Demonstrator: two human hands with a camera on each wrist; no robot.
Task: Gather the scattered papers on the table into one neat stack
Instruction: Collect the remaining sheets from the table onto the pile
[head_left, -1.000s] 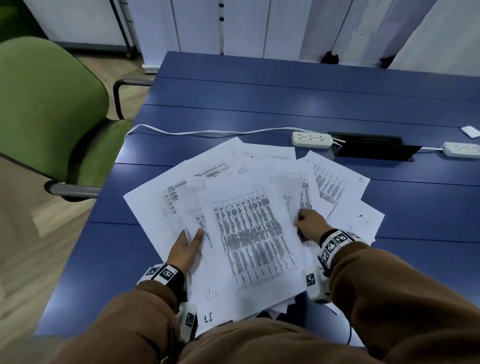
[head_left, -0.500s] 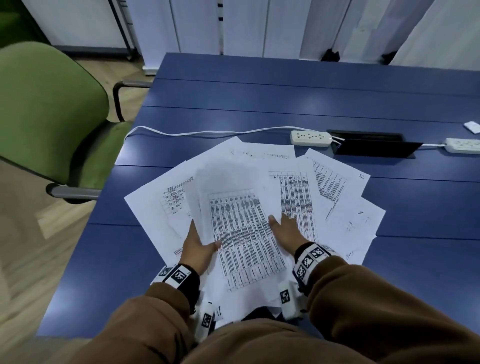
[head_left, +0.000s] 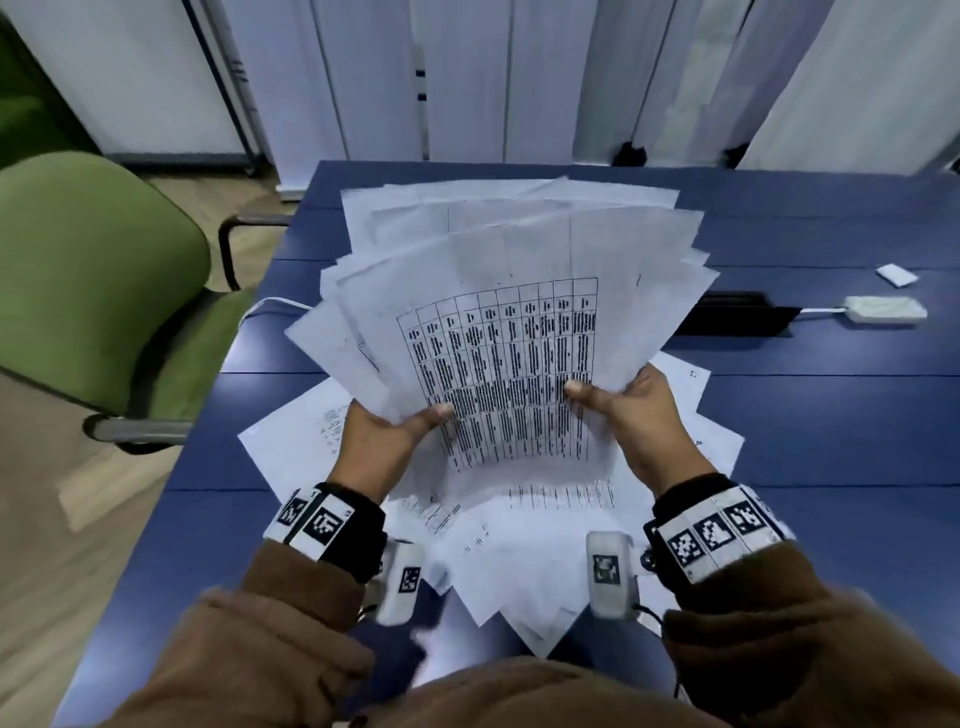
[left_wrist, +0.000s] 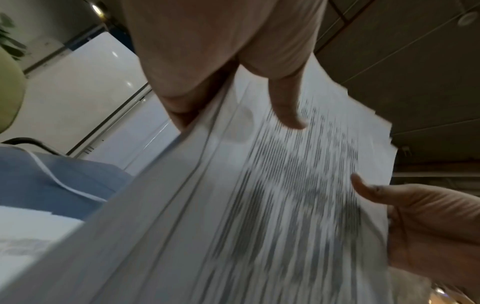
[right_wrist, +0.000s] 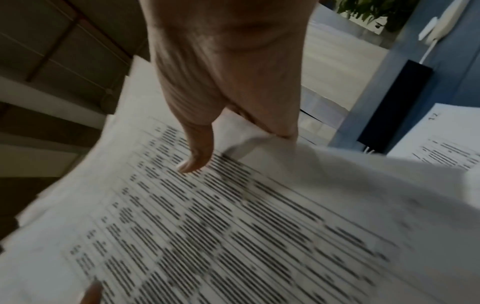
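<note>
A fanned bundle of white printed papers stands raised above the blue table, its top sheet showing a dense black table of print. My left hand grips the bundle's lower left edge, thumb on the front sheet. My right hand grips its lower right edge the same way. The left wrist view shows the bundle with my left thumb on it; the right wrist view shows the papers under my right thumb. Several loose sheets still lie flat on the table beneath the hands.
A green chair stands at the table's left edge. A white power strip, a dark cable hatch and a small white card lie on the right. White blinds hang behind the table.
Both hands were pressing and sliding sheets flat on the table; now they have taken hold of a fanned bundle and lifted it upright, while other sheets stay lying below.
</note>
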